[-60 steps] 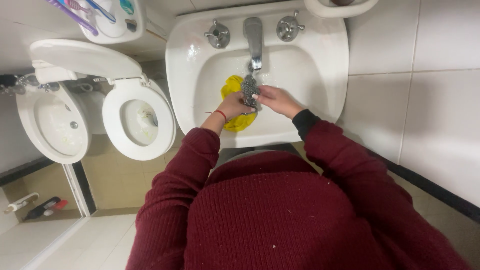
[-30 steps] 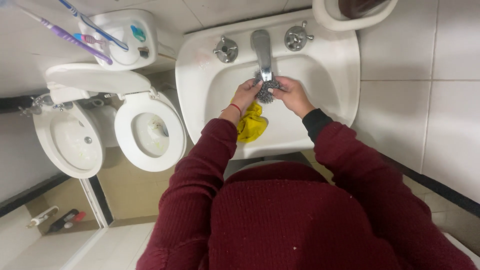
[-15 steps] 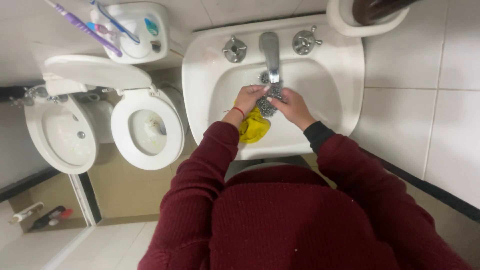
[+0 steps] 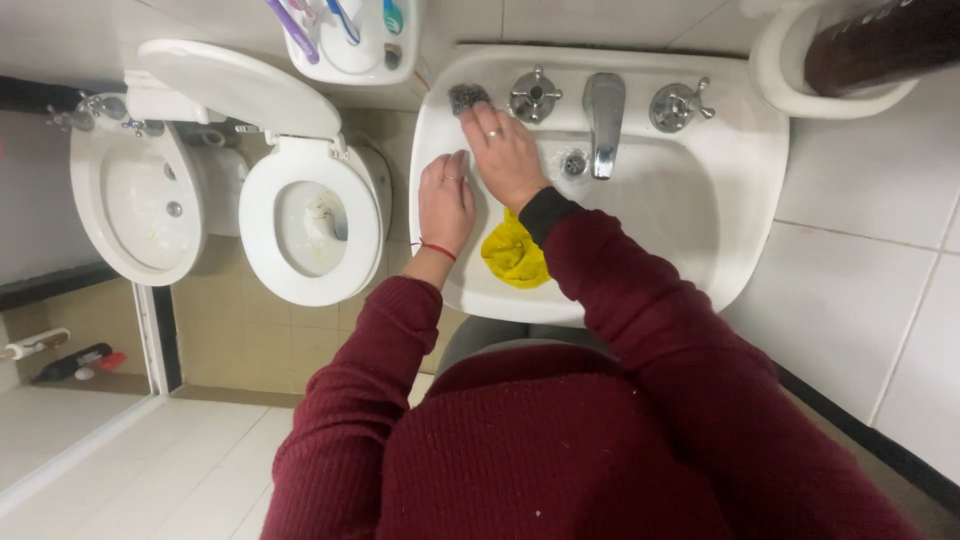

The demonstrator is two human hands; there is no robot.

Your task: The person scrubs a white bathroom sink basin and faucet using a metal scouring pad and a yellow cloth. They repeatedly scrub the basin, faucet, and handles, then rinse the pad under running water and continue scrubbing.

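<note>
The right hand (image 4: 507, 152) presses a grey steel-wool scouring pad (image 4: 467, 97) onto the white ceramic sink (image 4: 700, 215) rim's back corner with fingers curled over it, scrubbing seemingly just begun, while the left hand (image 4: 446, 200) rests spread flat on the rim and the crumpled yellow cloth (image 4: 513, 255) lies unused in the basin.

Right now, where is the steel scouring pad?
The steel scouring pad sits on the sink's back left corner, just left of the left tap handle, under the right hand's fingertips.

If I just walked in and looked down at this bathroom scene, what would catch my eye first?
Probably the right hand, reaching across to the back left corner of the white sink with its fingertips on a grey steel scouring pad, beside the left tap handle. Just left of it, the left hand lies flat on the sink's left rim. A bright yellow cloth lies crumpled in the basin below the hands, and an open toilet stands to the left.
</note>
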